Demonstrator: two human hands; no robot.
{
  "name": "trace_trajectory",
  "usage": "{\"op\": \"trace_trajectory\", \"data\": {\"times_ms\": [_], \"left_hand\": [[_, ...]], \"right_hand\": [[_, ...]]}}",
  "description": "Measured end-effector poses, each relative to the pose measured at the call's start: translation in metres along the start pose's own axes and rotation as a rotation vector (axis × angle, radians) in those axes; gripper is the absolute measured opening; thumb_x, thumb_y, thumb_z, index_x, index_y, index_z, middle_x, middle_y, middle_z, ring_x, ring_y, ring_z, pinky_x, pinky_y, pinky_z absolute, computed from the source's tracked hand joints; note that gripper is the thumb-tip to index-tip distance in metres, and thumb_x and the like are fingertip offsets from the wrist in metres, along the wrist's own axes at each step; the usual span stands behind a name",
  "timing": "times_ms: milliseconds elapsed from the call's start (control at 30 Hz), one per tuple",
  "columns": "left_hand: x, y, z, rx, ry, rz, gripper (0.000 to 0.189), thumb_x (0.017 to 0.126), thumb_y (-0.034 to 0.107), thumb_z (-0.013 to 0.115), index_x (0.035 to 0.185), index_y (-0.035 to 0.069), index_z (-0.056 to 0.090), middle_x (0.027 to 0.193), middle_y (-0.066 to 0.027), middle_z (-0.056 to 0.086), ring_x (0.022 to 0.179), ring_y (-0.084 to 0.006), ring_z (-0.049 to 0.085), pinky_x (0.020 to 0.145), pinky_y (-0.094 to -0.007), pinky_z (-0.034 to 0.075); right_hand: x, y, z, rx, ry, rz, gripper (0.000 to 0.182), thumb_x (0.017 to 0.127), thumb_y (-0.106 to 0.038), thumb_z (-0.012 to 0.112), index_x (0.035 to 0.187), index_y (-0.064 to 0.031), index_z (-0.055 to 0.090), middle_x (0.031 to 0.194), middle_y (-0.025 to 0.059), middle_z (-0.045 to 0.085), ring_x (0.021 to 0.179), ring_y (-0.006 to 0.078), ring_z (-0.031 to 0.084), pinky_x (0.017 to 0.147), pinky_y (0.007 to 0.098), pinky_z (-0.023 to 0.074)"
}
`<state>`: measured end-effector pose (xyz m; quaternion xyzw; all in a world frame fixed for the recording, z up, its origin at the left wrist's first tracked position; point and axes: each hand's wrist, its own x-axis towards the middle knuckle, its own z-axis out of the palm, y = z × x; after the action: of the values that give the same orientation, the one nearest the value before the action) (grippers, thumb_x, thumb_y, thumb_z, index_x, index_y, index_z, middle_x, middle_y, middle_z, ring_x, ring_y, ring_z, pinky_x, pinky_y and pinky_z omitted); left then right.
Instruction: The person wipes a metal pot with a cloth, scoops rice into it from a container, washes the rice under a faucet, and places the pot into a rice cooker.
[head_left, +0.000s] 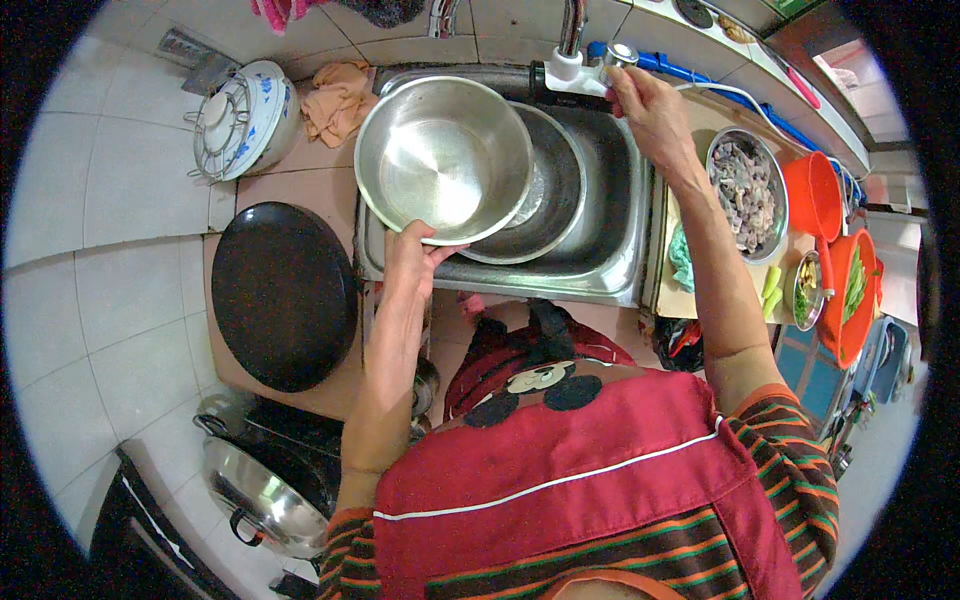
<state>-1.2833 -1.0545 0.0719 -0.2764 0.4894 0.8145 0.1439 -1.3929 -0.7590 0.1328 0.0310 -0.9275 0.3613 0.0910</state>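
My left hand (412, 251) grips the near rim of a stainless steel pot (442, 150), thumb over the edge and fingers beneath. The pot is over the left part of the steel sink (615, 210). Whether a little water lies in it I cannot tell. Partly hidden under it, a darker round metal pan (559, 195) rests in the sink. My right hand (652, 109) is closed at the right end of the white and black tap fitting (574, 79), by its chrome knob (621, 56); the exact grip is partly hidden.
On the left counter are a black round lid or pan (285, 296), an orange cloth (337, 105) and a white-blue lidded pot (262, 120). A steel wok (255, 487) stands lower left. To the right are a bowl of raw meat pieces (746, 195), red dipper (814, 195) and vegetable basket (847, 300).
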Motion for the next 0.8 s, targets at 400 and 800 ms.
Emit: {"op": "trace_trajectory", "data": {"times_ms": [400,800], "left_hand": [[0.01,-0.004,-0.001,-0.127,0.01,-0.155,0.039,0.072,-0.001,0.042,0.106,-0.02,0.036,0.103,-0.0282,0.049,0.087,-0.0419,0.058,0.074,-0.0457,0.057],[-0.019,0.0,-0.008,-0.194,-0.02,-0.548,0.048,0.073,0.004,0.048,0.114,-0.017,0.033,0.106,-0.0352,0.049,0.093,-0.049,0.055,0.076,-0.0391,0.056]], "right_hand": [[0.006,-0.007,0.002,0.2,0.027,-0.118,0.023,0.089,-0.023,0.054,0.095,-0.0017,0.058,0.073,0.0118,0.063,0.064,0.0195,0.059,0.061,0.0307,0.0459],[0.005,-0.008,0.003,0.046,0.098,-0.29,0.028,0.085,-0.018,0.057,0.11,-0.0066,0.058,0.078,0.011,0.058,0.066,0.022,0.056,0.061,0.032,0.0451]]}}
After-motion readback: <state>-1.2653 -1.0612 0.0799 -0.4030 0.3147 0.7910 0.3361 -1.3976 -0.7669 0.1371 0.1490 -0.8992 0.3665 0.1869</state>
